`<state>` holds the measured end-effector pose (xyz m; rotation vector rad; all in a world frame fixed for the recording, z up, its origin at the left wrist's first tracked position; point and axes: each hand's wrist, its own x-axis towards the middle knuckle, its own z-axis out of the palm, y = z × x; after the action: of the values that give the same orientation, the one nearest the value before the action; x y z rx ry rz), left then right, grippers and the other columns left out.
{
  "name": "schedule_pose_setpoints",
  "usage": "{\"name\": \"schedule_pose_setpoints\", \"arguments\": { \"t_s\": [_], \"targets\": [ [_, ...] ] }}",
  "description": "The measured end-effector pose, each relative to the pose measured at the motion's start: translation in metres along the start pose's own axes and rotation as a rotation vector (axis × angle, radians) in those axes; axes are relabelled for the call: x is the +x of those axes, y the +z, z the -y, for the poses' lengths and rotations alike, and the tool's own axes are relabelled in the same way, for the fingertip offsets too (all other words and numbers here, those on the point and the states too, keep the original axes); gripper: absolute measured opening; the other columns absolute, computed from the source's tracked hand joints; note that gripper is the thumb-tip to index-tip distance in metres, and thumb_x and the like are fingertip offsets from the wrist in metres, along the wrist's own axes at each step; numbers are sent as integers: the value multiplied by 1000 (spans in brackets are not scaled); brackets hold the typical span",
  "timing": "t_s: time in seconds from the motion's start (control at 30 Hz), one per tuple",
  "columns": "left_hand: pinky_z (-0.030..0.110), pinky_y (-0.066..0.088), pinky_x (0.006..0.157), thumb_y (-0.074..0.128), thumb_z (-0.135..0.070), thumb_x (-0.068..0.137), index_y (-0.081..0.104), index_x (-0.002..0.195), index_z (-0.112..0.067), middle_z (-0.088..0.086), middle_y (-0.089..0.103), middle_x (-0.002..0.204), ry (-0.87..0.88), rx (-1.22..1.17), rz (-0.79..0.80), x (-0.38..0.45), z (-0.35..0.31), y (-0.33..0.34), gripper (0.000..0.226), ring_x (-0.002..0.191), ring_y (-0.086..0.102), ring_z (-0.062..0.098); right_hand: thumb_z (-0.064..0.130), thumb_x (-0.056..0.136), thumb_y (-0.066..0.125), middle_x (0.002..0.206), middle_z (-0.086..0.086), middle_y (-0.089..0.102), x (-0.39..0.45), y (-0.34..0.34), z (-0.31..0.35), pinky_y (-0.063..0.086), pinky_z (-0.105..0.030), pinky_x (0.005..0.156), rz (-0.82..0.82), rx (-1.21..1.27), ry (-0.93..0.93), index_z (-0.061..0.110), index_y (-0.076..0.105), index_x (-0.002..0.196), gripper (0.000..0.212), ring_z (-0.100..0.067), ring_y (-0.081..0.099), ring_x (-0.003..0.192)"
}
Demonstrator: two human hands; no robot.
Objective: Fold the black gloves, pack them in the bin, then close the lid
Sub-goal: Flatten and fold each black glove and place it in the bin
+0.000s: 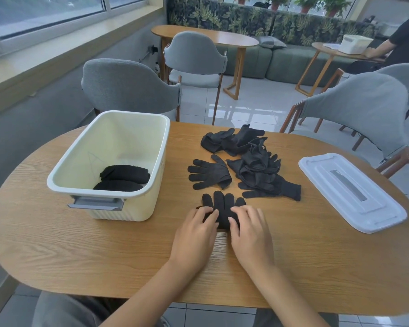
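A black glove (222,204) lies flat on the wooden table (80,244) in front of me, fingers pointing away. My left hand (196,234) and my right hand (250,234) both grip its near cuff end, fingers curled over the fabric. Behind it lies a single spread glove (208,173), and a loose pile of black gloves (253,161) sits further back and right. The cream bin (151,166) stands open at the left with two folded gloves (123,178) on its floor. The white lid (350,190) lies flat at the right.
Grey chairs (128,86) stand around the far side of the table. Further back are a second wooden table (222,38), a green sofa, and a person in black beside a small table at the upper right.
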<state>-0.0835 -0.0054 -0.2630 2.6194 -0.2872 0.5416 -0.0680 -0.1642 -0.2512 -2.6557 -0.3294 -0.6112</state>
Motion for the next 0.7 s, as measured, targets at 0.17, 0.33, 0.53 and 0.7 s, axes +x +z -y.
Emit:
{"name": "schedule_pose_setpoints", "arguments": {
  "t_s": [0.17,0.33,0.53,0.7],
  "targets": [
    [20,54,85,66,-27,92,57,137,-18,-6,55,133,13,-18,85,-4,4,-5,46,125,48,10,7,84,67,127,-3,61,-18,0,-2,52,-33,96,145,-102,-101,9,60,134,50,-19,57,116],
    [23,54,87,62,-26,93,53,137,-20,-10,52,135,-2,-37,123,4,4,-6,46,126,45,10,4,85,64,123,3,60,-4,1,-2,52,-27,89,231,-104,-54,13,55,141,57,-16,54,111],
    [26,51,85,66,-20,91,55,132,-22,-12,53,126,-46,-107,131,16,6,-7,43,120,44,8,8,94,57,125,4,50,8,1,-5,51,-27,83,281,-40,9,20,55,136,44,-14,46,114],
    [26,50,87,66,-28,94,58,128,-24,-12,49,124,-51,-161,152,17,13,-11,35,116,47,6,12,96,61,122,5,53,4,-4,-6,49,-25,85,250,72,11,17,61,126,31,-12,48,116]
  ]
}}
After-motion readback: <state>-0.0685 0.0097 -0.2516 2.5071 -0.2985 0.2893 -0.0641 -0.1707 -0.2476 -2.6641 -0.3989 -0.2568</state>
